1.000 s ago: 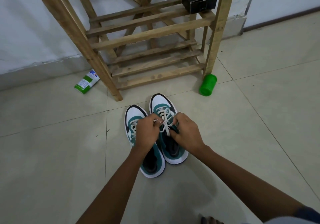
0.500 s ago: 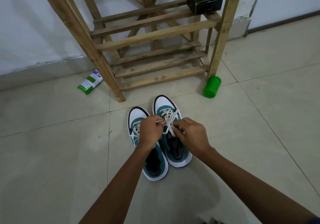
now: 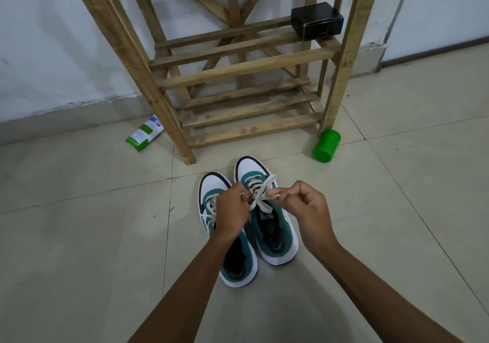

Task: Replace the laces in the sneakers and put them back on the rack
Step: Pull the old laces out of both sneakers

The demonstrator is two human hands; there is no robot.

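**Both hands pulling lace ends on the right sneaker**

Two white-and-teal sneakers stand side by side on the tiled floor (image 3: 79, 250), toes toward the wooden rack (image 3: 238, 70), just in front of its lower slats. Left sneaker (image 3: 232, 258) sits slightly nearer the person; right sneaker (image 3: 275, 231) touches it or nearly so along the inner edge.

Left hand (image 3: 231, 210) hovers over the left sneaker's lacing, fingers curled, pinching one end of the white lace (image 3: 260, 193) of the right sneaker. Right hand (image 3: 309, 210) is out to the right of that sneaker, fingers curled, thumb and forefinger pinching the other lace strand, which runs taut back to the crossing point over the tongue. A loop sticks up toward the toe. Left sneaker's own lace shows partly under the left hand.

Black box (image 3: 316, 21) rests on the rack's upper shelf, right end. Green cylinder (image 3: 326, 145) lies on the floor beside the rack's right front leg. Green-and-white tube (image 3: 144, 136) lies on the floor left of the left front leg, near the wall.
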